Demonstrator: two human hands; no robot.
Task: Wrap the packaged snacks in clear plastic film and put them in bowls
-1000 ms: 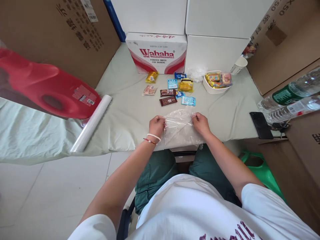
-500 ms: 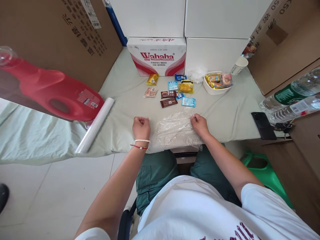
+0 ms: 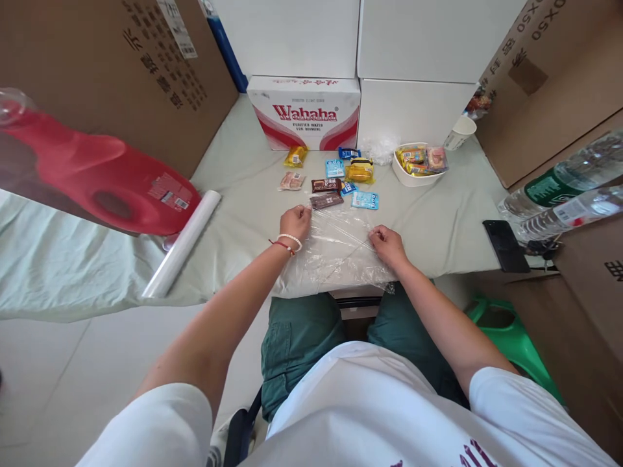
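A crumpled sheet of clear plastic wrap (image 3: 335,250) lies at the table's front edge, partly hanging over it. My left hand (image 3: 295,222) pinches its far left corner, close to a brown wrapped bar (image 3: 327,200) that the film partly covers. On the other side, my right hand (image 3: 387,244) is closed on the film's right edge. Just beyond are another brown bar (image 3: 326,185), light blue packets (image 3: 365,200), a yellow-wrapped snack (image 3: 359,171) and a pinkish packet (image 3: 292,181).
A roll of plastic film (image 3: 182,243) and a large red jug (image 3: 111,175) lie at the left. Behind the snacks stands a Wahaha carton (image 3: 304,113). Rightward are a white bowl (image 3: 413,178) of snacks, a paper cup (image 3: 460,133), a black phone (image 3: 506,246) and water bottles (image 3: 549,190).
My left hand has moved right and away from me, from beside the film to its far left corner, stretching it toward the brown bar. My right hand stays nearly in place.
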